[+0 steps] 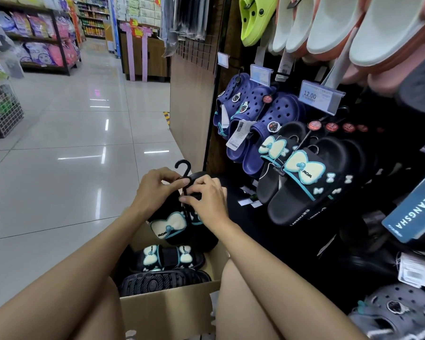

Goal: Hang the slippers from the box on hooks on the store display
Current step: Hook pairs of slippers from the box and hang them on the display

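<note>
A pair of black slippers with cream bows (pixel 174 224) is held above the open cardboard box (pixel 167 307). My left hand (pixel 157 190) pinches the black plastic hanger (pixel 184 171) at the top of the pair. My right hand (pixel 206 197) grips the slippers' heel end just below the hanger. More black bow slippers (pixel 169 260) lie in the box, one sole up. On the display to the right, matching bow slippers (pixel 304 180) hang on hooks.
Navy clogs (pixel 250 114) hang above the bow slippers, white-soled pink slippers (pixel 329 28) and a lime clog (pixel 253 18) higher. A price tag (pixel 313 95) reads 12.00. Grey clogs (pixel 398 312) sit low right. Tiled aisle floor (pixel 84 143) lies left; my knees flank the box.
</note>
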`<move>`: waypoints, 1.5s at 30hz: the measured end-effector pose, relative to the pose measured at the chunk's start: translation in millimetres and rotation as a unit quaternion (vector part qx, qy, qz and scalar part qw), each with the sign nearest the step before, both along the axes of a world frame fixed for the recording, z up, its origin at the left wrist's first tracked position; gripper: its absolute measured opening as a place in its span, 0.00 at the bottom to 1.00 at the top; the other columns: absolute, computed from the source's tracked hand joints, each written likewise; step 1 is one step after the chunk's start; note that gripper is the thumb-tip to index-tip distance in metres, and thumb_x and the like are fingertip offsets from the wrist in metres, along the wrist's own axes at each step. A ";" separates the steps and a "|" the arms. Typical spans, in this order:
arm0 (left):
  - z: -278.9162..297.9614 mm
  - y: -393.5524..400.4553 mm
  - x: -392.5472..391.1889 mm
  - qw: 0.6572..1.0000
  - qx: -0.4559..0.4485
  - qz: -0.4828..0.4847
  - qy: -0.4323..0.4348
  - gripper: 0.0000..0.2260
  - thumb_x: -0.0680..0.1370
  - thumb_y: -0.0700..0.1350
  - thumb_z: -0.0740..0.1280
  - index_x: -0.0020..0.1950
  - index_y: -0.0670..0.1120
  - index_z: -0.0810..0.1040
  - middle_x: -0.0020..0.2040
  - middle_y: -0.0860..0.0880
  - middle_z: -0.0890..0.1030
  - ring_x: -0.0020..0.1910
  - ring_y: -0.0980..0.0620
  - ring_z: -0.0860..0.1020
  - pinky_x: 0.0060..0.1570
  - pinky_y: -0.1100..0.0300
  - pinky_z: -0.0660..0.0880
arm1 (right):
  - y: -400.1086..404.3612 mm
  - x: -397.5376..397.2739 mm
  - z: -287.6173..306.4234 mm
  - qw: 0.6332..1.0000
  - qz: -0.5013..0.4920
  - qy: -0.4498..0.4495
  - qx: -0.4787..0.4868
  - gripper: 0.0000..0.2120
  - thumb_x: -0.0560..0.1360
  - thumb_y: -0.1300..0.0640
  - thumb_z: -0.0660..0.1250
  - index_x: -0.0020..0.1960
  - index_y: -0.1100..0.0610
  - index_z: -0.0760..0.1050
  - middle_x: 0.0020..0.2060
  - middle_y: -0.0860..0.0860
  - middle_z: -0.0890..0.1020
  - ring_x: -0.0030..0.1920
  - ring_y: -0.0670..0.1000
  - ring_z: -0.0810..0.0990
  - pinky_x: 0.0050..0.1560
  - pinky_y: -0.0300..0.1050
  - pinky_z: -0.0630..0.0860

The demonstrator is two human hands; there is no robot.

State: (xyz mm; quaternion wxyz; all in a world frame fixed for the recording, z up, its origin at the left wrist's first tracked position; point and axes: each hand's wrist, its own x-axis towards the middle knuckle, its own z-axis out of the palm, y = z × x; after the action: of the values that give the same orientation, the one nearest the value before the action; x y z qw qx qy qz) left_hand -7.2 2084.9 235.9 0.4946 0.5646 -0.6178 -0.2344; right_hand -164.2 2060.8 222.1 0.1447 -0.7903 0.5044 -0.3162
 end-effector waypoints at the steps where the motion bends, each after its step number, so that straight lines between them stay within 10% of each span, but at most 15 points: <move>1: 2.1 0.4 -2.2 1.000 -0.009 -0.001 -0.008 0.06 0.74 0.52 0.74 0.37 0.54 0.83 0.41 0.53 0.82 0.43 0.56 0.80 0.47 0.53 0.76 | 1.8 -3.3 2.6 1.000 0.000 -0.007 0.003 0.10 0.72 0.46 0.74 0.50 0.49 0.84 0.51 0.41 0.75 0.59 0.47 0.69 0.55 0.42 0.57; 9: 32.2 10.1 -23.4 0.995 -0.067 -0.056 -0.053 0.05 0.74 0.50 0.74 0.47 0.50 0.84 0.46 0.50 0.82 0.48 0.52 0.81 0.53 0.47 0.77 | 19.3 -29.5 33.2 0.993 -0.052 -0.097 -0.036 0.08 0.70 0.47 0.76 0.46 0.49 0.85 0.45 0.43 0.79 0.45 0.41 0.74 0.57 0.48 0.69; 15: 62.0 25.0 -34.1 0.980 -0.135 -0.061 -0.131 0.11 0.77 0.48 0.70 0.59 0.51 0.81 0.55 0.52 0.78 0.57 0.54 0.76 0.59 0.60 0.71 | 31.7 -56.3 60.8 0.977 -0.114 -0.171 -0.056 0.09 0.68 0.47 0.78 0.44 0.51 0.86 0.40 0.43 0.76 0.43 0.46 0.79 0.48 0.47 0.74; 32: 80.8 67.6 -122.5 0.938 -0.228 -0.163 -0.202 0.17 0.75 0.62 0.64 0.58 0.56 0.81 0.51 0.59 0.75 0.54 0.56 0.74 0.51 0.53 0.75 | 151.2 -168.2 82.2 0.962 -0.207 -0.160 -0.073 0.07 0.68 0.48 0.78 0.44 0.48 0.86 0.37 0.45 0.73 0.40 0.43 0.75 0.43 0.43 0.75; 45: 75.2 105.9 -225.6 0.877 -0.253 -0.321 -0.253 0.14 0.79 0.53 0.65 0.65 0.62 0.73 0.56 0.65 0.71 0.52 0.68 0.70 0.46 0.55 0.78 | 243.4 -265.0 68.9 0.926 -0.318 -0.195 -0.068 0.09 0.69 0.54 0.78 0.36 0.40 0.83 0.38 0.48 0.77 0.39 0.45 0.76 0.42 0.38 0.73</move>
State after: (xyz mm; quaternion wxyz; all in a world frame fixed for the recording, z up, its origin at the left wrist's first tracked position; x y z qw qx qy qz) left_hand -232.7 2190.7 311.1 0.3450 0.2312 -0.9073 -0.0652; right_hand -429.2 2304.2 291.0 0.0777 -0.5196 0.6682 -0.5268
